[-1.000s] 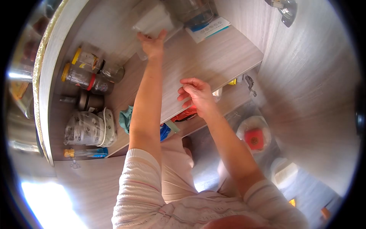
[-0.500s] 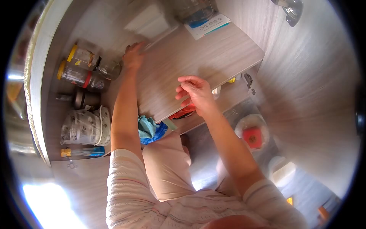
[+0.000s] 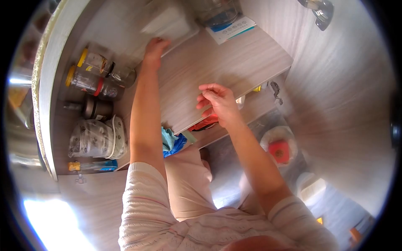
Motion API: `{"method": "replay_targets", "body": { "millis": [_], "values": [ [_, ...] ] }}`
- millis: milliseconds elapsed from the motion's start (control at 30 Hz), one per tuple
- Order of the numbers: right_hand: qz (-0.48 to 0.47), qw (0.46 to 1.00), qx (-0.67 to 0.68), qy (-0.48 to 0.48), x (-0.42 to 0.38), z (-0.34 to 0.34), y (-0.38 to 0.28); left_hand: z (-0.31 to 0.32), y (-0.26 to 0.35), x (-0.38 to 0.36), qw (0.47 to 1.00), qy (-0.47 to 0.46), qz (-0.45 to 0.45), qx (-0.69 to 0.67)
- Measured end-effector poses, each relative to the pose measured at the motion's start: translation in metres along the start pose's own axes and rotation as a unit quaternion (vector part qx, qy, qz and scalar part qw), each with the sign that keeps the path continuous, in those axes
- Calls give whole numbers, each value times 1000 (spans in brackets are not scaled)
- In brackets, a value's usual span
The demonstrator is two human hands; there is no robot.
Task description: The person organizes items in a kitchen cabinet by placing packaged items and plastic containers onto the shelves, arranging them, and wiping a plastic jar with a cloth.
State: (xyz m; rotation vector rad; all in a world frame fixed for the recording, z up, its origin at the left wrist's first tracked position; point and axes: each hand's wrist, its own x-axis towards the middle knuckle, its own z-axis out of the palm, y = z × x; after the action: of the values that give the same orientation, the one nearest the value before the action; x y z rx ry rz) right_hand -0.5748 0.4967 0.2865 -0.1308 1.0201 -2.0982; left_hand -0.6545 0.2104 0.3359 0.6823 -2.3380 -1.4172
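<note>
My left hand (image 3: 155, 51) reaches to the back of the wooden shelf (image 3: 217, 69), its fingertips at the near left corner of a pale, blurred box-like thing (image 3: 169, 26). Its fingers are somewhat blurred but look loosely bent and apart, with nothing visible in them. Over the shelf's front edge hovers my right hand (image 3: 217, 102), open and empty with fingers loosely curled. A printed booklet (image 3: 234, 30) lies at the back right beside a large clear container (image 3: 217, 14).
Left of my arm are jars with yellow lids (image 3: 90, 62), a dark cylindrical container (image 3: 98, 108) and a plastic-wrapped bundle (image 3: 94, 136). Below the shelf are blue cloth (image 3: 175, 144) and red items (image 3: 205, 122). A cabinet door (image 3: 343, 83) stands at right.
My left hand has moved slightly up and to the right, its fingers less spread. My right hand keeps nearly the same pose. The view has shifted a little.
</note>
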Motion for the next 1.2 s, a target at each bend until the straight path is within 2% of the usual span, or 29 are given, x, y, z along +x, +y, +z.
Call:
{"method": "replay_targets", "body": {
  "millis": [67,167,367,467,567,667,767,867,1067,1200],
  "values": [
    [-1,1000,5,-1,0,1,1,7,-3,4,999,28,28,-36],
    [-4,1000,-1,1,1,0,3,12,7,-3,998,-18,31,-56],
    [-6,1000,-6,0,0,1,2,23,23,-16,1000,19,-5,-11],
    [-4,1000,-16,6,0,2,0,29,30,-19,999,17,2,-41],
    [-3,1000,-17,6,-1,1,-2,32,41,-26,995,73,26,-61],
    [-3,1000,-15,0,0,0,0,32,55,-38,988,61,69,-123],
    [3,1000,-16,-3,1,0,0,30,51,-29,989,88,83,-90],
    [7,1000,-13,0,1,0,0,28,50,-21,989,94,1,-113],
    [6,1000,-6,-3,1,-1,0,22,54,-28,971,137,35,-194],
    [15,1000,-7,0,1,0,0,17,60,-32,963,136,4,-233]
  ]
}}
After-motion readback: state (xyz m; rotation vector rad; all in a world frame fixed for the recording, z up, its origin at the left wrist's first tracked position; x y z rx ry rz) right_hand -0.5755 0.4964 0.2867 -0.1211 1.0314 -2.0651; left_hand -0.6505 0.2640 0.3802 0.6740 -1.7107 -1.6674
